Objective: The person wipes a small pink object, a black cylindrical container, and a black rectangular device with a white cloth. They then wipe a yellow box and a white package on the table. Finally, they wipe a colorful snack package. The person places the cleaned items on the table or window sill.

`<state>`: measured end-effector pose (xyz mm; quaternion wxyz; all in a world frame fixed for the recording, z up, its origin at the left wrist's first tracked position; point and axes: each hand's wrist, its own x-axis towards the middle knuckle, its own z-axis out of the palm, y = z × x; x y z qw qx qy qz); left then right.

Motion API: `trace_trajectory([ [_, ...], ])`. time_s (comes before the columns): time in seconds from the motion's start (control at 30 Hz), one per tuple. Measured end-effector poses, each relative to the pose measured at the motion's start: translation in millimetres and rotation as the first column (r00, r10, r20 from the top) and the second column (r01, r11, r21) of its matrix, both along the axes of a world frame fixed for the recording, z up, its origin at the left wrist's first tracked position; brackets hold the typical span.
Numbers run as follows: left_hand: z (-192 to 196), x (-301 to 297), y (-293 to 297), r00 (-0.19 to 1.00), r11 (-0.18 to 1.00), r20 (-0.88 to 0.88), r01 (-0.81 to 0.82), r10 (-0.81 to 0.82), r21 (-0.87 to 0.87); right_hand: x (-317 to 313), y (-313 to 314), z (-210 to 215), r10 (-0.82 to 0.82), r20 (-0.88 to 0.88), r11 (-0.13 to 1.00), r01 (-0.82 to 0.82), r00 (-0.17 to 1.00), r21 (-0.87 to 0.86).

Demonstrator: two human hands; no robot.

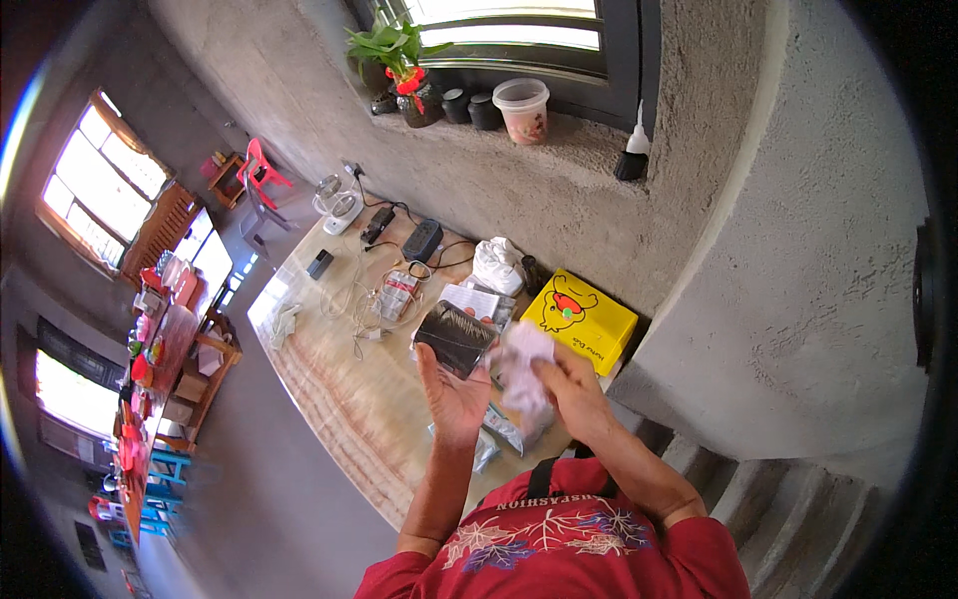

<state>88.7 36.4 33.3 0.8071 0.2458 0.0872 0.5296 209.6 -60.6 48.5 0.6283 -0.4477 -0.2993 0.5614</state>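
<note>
My left hand [460, 401] is closed on a dark, shiny, flat rectangular thing [451, 339], with the thumb along its near edge; its exact kind does not show. Pinched in my right hand [581, 391] is a pale pinkish-white cloth [526, 361], blurred by motion, just right of the dark thing. Both are held above the table [364, 439]. Clear plastic packets [502, 427] lie below my hands, partly hidden by them. Behind the dark thing are white papers [469, 299] and a bundled white bag [497, 265].
A yellow box [581, 317] stands at the table's right, near the wall. Chargers and tangled cables surround a dark power block [422, 241]. A plant [394, 55] and plastic tub [522, 110] occupy the windowsill. Steps [758, 514] descend at the lower right.
</note>
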Motion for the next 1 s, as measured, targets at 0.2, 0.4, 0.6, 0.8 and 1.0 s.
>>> trace_trajectory([
  [0.2, -1, 16, -8, 0.969, 0.978, -0.153, -0.178, 0.194, 0.110, -30, 26, -8, -0.256, 0.069, 0.962, 0.247, 0.964, 0.119],
  [0.4, -14, 0, -3, 0.969, 0.981, -0.210, -0.095, 0.130, 0.169, 5, -8, -13, 0.066, 0.119, 0.997, -0.061, 0.991, -0.050],
  [0.6, -23, 6, -8, 0.980, 0.992, -0.200, 0.046, -0.022, 0.118, 3, -9, 17, -0.323, 0.414, 0.935, 0.219, 0.851, 0.279],
  [0.8, -20, 9, -15, 0.974, 0.986, -0.184, 0.149, -0.134, 0.074, 8, 7, 1, -0.493, 0.672, 0.838, 0.094, 0.553, 0.537],
  [1.0, -15, -2, -13, 0.948, 0.979, -0.297, 0.159, -0.115, 0.127, 42, 8, -44, -0.256, 0.608, 0.960, 0.128, 0.751, 0.247],
])
